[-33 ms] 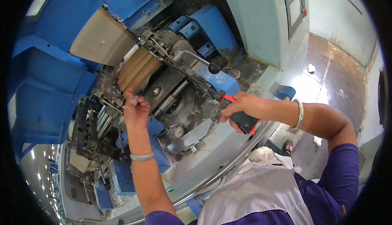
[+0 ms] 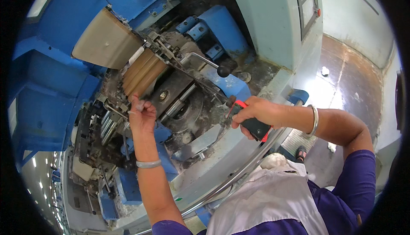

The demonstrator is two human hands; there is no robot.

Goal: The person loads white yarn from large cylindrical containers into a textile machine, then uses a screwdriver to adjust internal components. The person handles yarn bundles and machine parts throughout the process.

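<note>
**Head view: two hands at an opened blue textile machine**

Head view. Left hand (image 2: 142,114): raised over the middle of the machine (image 2: 51,102), fingers pinched shut on a small tuft of pale fibre (image 2: 137,103); a silver bangle (image 2: 148,164) sits on its wrist. The tuft is held just beside the tan rollers (image 2: 143,73) and above a row of small metal parts at the machine's left side.

Right hand (image 2: 255,112): closed in a full grip round a black tool with red trim (image 2: 256,127), held near the machine's right edge, its dark tip pointing in toward the lint-covered mechanism. A silver bangle (image 2: 314,121) rings this wrist as well.

Surroundings: a beige curved cover (image 2: 104,43) stands at the machine's upper left; a metal lever with a black ball knob (image 2: 223,71) lies across the upper middle; a grey flat plate (image 2: 200,142) rests lower down between the two forearms. A control panel (image 2: 308,9) with a screen is set in the pale green cabinet at upper right. The person wears a purple sleeve and a white apron (image 2: 269,196). Brown floor (image 2: 354,81) shows at right, with scraps of white fluff.
</note>
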